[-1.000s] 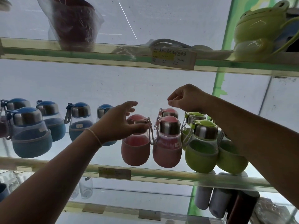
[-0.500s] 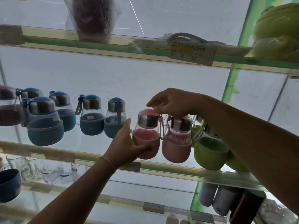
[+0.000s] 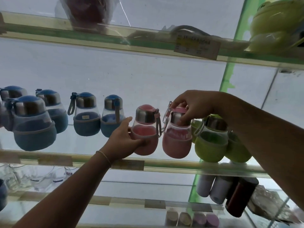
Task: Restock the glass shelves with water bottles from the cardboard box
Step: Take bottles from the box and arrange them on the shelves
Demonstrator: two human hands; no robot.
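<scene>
Small round water bottles with steel caps stand in a row on the middle glass shelf (image 3: 82, 157). My left hand (image 3: 122, 141) grips the pink sleeve of the left pink bottle (image 3: 145, 129) from the left side. My right hand (image 3: 192, 107) holds the cap of the right pink bottle (image 3: 176, 142) from above, fingers curled round it. Several blue bottles (image 3: 86, 119) stand to the left, and green bottles (image 3: 211, 143) to the right under my right forearm. The cardboard box is out of view.
The upper glass shelf (image 3: 148, 45) carries a wrapped dark red item (image 3: 85, 12), a price label (image 3: 197, 46) and a green frog-shaped pot (image 3: 276, 25). Below stand clear glass mugs (image 3: 32, 176) at left and white and dark tumblers (image 3: 227, 193) at right.
My left hand dropped from above the left pink bottle to grip its sleeve. My right hand came down and moved from that bottle's cap to the right pink bottle's cap. The view drifted left.
</scene>
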